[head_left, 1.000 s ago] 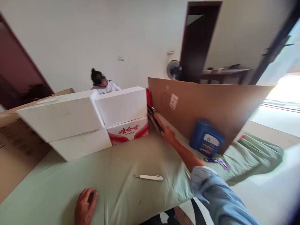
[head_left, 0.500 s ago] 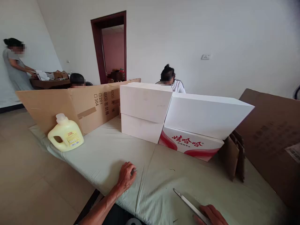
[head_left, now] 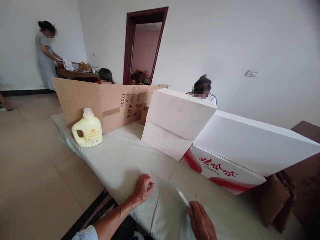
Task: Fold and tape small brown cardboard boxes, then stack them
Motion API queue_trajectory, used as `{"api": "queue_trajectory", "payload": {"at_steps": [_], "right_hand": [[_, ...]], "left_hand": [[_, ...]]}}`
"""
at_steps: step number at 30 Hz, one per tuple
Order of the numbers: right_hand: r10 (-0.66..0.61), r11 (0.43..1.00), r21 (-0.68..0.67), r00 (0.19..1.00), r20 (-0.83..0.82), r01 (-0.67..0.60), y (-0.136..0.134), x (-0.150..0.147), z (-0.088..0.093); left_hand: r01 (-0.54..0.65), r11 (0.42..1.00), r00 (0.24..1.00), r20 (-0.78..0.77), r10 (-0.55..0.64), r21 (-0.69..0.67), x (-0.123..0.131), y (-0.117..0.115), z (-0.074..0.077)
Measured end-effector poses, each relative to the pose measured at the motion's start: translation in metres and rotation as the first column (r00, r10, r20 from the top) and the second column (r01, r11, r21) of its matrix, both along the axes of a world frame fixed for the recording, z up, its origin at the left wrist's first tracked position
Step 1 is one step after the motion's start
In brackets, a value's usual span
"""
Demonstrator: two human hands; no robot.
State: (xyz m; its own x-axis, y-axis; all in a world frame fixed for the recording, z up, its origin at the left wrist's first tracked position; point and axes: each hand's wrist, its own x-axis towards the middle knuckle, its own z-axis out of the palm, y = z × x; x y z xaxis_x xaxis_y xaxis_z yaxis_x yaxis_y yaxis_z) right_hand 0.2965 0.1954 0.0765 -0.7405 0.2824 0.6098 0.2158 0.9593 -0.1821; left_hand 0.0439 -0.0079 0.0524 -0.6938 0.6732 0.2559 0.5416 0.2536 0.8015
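The right hand is gripping the near end of a slim white tool, most likely a utility knife, with fingers closed around it; its far tip is pointing away and to the left, lying low over the pale green cloth that is covering the table. The left hand is resting on the same cloth just beside the knife's tip, fingers curled in tight, though whether they are pinching something small is hard to tell. Beyond both hands, two white foam boxes are sitting stacked and tilted, and a long white foam lid is leaning over a red-and-white printed carton. A yellow detergent jug is standing upright near the far left corner, in front of a standing cardboard sheet. A person is sitting behind the boxes, and another is standing at a far desk
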Motion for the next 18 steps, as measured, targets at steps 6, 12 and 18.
{"api": "queue_trajectory", "payload": {"at_steps": [6,12,18], "right_hand": [[0.159,0.976,0.150,0.987,-0.013,-0.155,-0.017,-0.108,0.001],[0.183,0.960,0.220,0.983,-0.015,-0.175,-0.011,-0.145,-0.007],[0.127,0.985,0.112,0.991,0.031,-0.130,-0.007,-0.142,-0.013]], "left_hand": [[0.224,0.968,0.965,0.161,-0.206,-0.109,-0.046,-0.011,0.018],[0.163,0.977,0.970,0.205,-0.133,-0.136,-0.175,-0.030,0.051],[0.030,0.976,0.985,0.173,0.008,-0.213,-0.280,-0.013,0.064]]}}
